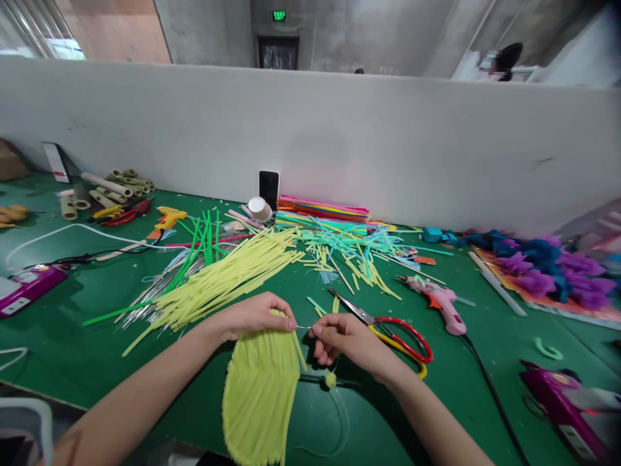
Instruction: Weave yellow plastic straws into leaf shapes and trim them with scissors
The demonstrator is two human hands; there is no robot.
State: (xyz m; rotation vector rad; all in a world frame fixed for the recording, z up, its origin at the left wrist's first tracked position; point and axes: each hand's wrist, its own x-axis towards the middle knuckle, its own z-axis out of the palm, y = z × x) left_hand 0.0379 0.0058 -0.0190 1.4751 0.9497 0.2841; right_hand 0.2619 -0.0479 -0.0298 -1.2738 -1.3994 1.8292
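Observation:
My left hand point(272, 317) is closed on the top of a yellow leaf-shaped piece of pipe cleaners point(262, 395), which hangs down below it. A thin pale thread point(303, 327) runs from the piece across to my right hand point(339, 340), where thumb and forefinger pinch its end. Below my right hand is a small yellow fuzzy ball point(330, 380) on a dark thin rod, with a loose clear line curling under it. Scissors point(388, 323) with red and yellow handles lie open just beyond my right hand. Loose yellow pipe cleaners point(233, 278) lie heaped beyond my left hand.
A pink glue gun point(444, 301) with a black cord lies to the right; a yellow glue gun point(167, 220) lies at back left. Purple power strips point(36, 288) sit at both sides. A phone point(268, 188) leans on the white partition point(310, 129). Purple-blue fuzzy pieces point(557, 268) lie right.

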